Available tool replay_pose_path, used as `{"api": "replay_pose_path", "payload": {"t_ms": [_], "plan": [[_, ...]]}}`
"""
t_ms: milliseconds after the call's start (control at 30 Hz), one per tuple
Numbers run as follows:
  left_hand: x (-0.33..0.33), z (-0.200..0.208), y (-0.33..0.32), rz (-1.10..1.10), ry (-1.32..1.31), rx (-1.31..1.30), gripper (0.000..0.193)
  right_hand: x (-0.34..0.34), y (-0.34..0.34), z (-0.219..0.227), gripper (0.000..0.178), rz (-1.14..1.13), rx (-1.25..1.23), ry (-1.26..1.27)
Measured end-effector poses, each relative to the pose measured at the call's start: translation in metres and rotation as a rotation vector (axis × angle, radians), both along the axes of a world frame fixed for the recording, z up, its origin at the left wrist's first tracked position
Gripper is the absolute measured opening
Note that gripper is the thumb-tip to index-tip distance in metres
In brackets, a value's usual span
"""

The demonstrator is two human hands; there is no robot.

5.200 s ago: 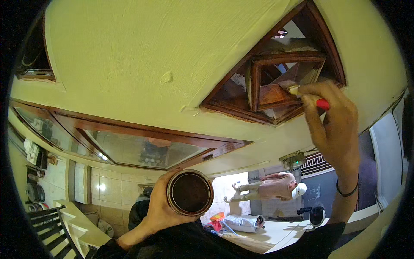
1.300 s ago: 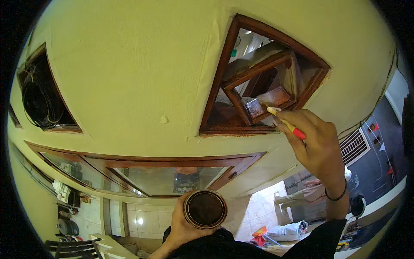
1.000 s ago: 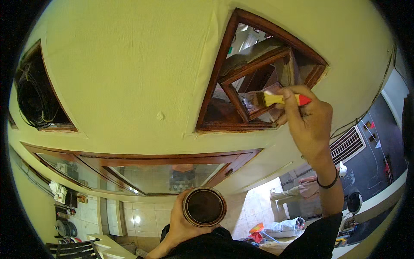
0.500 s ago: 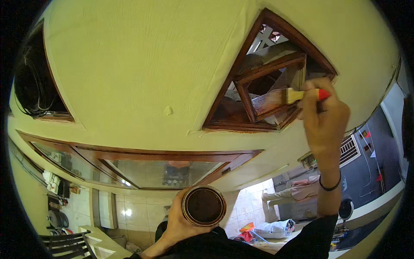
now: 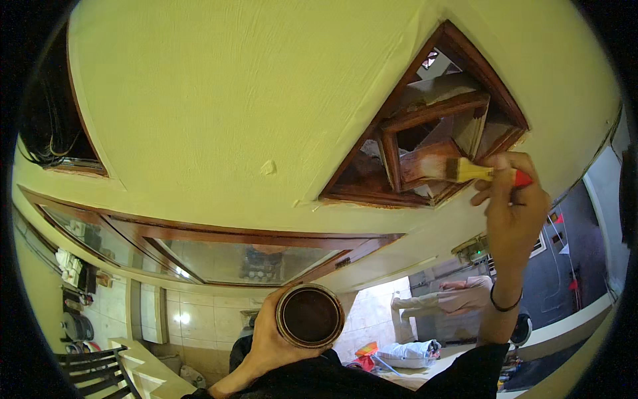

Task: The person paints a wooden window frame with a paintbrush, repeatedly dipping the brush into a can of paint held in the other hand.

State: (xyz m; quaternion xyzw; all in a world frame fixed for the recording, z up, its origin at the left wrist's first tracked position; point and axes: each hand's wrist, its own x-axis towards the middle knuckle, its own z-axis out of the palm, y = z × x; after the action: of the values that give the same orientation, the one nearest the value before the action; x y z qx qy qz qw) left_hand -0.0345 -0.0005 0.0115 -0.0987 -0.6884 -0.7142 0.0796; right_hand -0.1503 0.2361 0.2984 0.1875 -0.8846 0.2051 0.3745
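Note:
My left hand (image 5: 269,336) is wrapped around an open round can (image 5: 310,316) of dark brown liquid, held low in front of my body. Raised at the right, my right hand (image 5: 518,199) grips a paintbrush (image 5: 473,171) with a yellow handle and a red end. Its bristles lie across the lower part of a small tilted wooden frame (image 5: 435,112), touching or just in front of it. That frame sits inside a larger brown wooden window frame (image 5: 372,149) set in the yellow-green wall (image 5: 199,100). Fingers hide part of the brush handle.
A long brown-framed glass door (image 5: 232,256) stretches below the wall opening. Another dark opening with hanging cables (image 5: 56,143) is at the far left. A person in light trousers (image 5: 438,299) stands at lower right, near a pale sack (image 5: 409,354). A dark slatted bench (image 5: 96,372) is at lower left.
My right hand and the paintbrush have shifted slightly right and down. The view has tilted a little, moving the window frame right; the can stays in my left hand.

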Motion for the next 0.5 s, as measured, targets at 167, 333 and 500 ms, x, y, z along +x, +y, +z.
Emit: {"api": "replay_pose_path", "payload": {"t_ms": [167, 333, 500], "plan": [[-0.004, -0.003, -0.001, -0.039, -0.023, 0.089, 0.124, 0.008, 0.001, -0.005, 0.016, -0.163, 0.227, 0.264], [-0.006, -0.008, 0.000, -0.040, 0.012, 0.030, 0.126, 0.021, -0.015, -0.029, 0.012, 0.024, 0.163, 0.055], [-0.004, -0.004, 0.000, -0.067, 0.002, 0.023, 0.124, -0.019, -0.013, -0.021, 0.014, 0.107, -0.105, 0.079]]}}
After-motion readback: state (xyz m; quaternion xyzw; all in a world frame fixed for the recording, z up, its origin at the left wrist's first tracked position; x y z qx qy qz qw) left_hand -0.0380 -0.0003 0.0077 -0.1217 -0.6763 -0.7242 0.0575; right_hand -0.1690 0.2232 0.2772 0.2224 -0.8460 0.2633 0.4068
